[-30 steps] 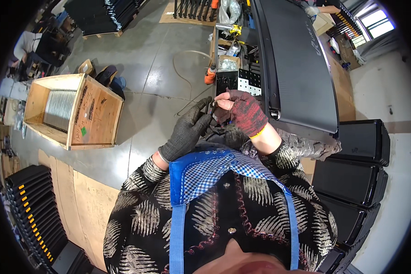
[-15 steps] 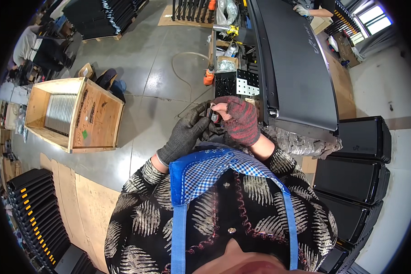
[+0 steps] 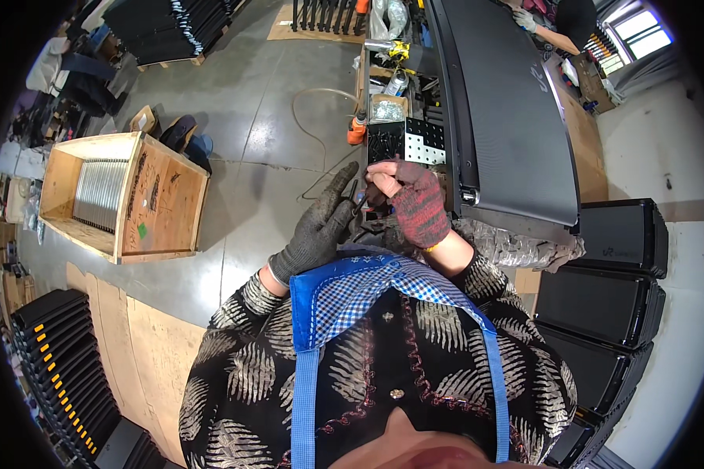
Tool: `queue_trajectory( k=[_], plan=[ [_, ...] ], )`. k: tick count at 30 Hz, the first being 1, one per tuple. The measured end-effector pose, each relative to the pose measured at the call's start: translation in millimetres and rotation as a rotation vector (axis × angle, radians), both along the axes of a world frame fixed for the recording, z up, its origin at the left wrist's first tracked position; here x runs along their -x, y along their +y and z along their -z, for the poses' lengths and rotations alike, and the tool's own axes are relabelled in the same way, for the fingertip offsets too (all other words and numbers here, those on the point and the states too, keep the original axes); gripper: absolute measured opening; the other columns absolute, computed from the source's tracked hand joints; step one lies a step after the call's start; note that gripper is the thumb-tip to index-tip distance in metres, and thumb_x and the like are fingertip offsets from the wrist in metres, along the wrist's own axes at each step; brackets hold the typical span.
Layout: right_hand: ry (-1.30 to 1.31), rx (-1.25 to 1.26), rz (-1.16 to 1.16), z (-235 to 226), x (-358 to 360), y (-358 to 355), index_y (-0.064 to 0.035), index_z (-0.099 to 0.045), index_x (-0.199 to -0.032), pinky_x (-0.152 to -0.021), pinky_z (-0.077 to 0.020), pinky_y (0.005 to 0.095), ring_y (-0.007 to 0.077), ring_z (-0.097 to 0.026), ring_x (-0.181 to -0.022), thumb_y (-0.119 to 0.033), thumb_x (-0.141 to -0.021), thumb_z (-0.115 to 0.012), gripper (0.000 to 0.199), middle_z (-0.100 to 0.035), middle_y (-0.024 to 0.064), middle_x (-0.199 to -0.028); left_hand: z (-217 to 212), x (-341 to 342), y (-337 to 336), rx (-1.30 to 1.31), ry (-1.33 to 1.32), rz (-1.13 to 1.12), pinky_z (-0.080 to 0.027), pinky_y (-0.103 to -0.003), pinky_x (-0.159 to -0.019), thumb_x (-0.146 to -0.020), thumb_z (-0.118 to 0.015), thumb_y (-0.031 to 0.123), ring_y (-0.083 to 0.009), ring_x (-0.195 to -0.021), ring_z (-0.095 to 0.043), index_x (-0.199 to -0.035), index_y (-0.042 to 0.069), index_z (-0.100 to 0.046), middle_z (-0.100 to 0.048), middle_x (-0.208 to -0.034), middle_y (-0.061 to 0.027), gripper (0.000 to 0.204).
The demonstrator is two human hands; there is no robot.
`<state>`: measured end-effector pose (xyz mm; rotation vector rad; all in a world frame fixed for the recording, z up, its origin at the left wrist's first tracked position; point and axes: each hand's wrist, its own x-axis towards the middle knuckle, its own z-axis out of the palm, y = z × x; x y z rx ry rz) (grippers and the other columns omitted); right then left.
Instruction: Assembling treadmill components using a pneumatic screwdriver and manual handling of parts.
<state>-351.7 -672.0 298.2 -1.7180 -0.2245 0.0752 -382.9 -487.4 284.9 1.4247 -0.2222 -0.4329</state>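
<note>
My left hand (image 3: pixel 318 225), in a dark grey knit glove, is held in front of my apron with its forefinger stretched forward. Between its thumb and fingers sits a thin dark rod-like piece (image 3: pixel 359 202), too small to name. Close beside it, my right hand (image 3: pixel 417 205) wears a red-and-black glove that leaves fingertips bare. Its thumb and forefinger are pinched together; what they hold is hidden. Just ahead are a tray of black screws (image 3: pixel 386 142) and a perforated black-and-white plate (image 3: pixel 424 141).
A long treadmill-like deck (image 3: pixel 508 117) runs away on the right, with a co-worker's gloved hand (image 3: pixel 524 19) at its far end. An orange power tool (image 3: pixel 357 130) hangs at the bench edge. Left stands a wooden crate (image 3: pixel 168 203); black boxes (image 3: pixel 594 309) are stacked right.
My hands have drawn slightly apart, and my left forefinger has straightened forward. The thin dark piece shows more clearly. At the deck's far end the co-worker has leaned further in.
</note>
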Motion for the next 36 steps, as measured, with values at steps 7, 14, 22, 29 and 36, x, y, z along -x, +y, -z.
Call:
queue_trajectory(
  k=[7,14,22,29,36],
  plan=[
    [0.085,-0.092,-0.083,12.8,2.6,2.5,-0.0033,-0.068,-0.099,-0.071,-0.0470,0.0240,0.0092,-0.060,-0.082,-0.017,-0.089,-0.061,0.018,-0.067,0.0048,-0.087,22.0,-3.7,-4.7,-0.009,-0.085,-0.008,-0.042,-0.027,-0.075,-0.096,-0.045,0.019,-0.0133,-0.086,-0.049,-0.145,0.006,-0.023,-0.051,-0.108,-0.0089,0.055],
    [-0.213,0.019,-0.037,19.9,3.5,5.4,-0.0058,-0.068,-0.099,-0.068,-0.0483,0.0270,0.0156,-0.062,-0.078,-0.015,-0.087,-0.060,0.017,-0.066,0.0077,-0.086,33.5,-13.9,-2.0,0.083,-0.134,0.098,-0.033,-0.020,-0.057,-0.095,-0.050,0.022,-0.0072,-0.067,-0.038,-0.147,0.009,-0.020,-0.044,-0.080,0.0022,0.062],
    [-0.691,0.601,-0.153,28.0,2.5,6.0,-0.0094,-0.065,-0.095,-0.066,-0.0509,0.0357,0.0293,-0.063,-0.078,-0.017,-0.086,-0.058,0.014,-0.063,0.0134,-0.085,25.2,-10.0,10.6,0.696,0.404,0.234,-0.029,-0.019,-0.054,-0.099,-0.042,0.025,-0.0060,-0.055,-0.029,-0.143,0.010,-0.027,-0.033,-0.067,0.0038,0.049],
    [-0.232,0.476,0.174,75.7,-35.2,6.0,-0.0086,-0.064,-0.099,-0.076,-0.0499,0.0386,0.0339,-0.062,-0.087,-0.026,-0.085,-0.058,0.023,-0.064,0.0149,-0.095,57.7,-23.7,25.0,0.227,0.063,-0.040,-0.037,-0.022,-0.060,-0.097,-0.047,0.033,-0.0083,-0.065,-0.042,-0.136,0.007,-0.036,-0.048,-0.081,0.0003,0.048],
    [0.545,1.120,-0.234,164.1,-63.1,2.9,-0.0045,-0.062,-0.109,-0.089,-0.0446,0.0413,0.0335,-0.057,-0.108,-0.051,-0.084,-0.050,0.054,-0.063,0.0176,-0.109,68.6,3.7,31.8,0.325,0.337,-0.188,-0.041,-0.022,-0.064,-0.097,-0.045,0.036,-0.0106,-0.076,-0.051,-0.128,0.006,-0.044,-0.055,-0.095,-0.0029,0.043]
  ],
)
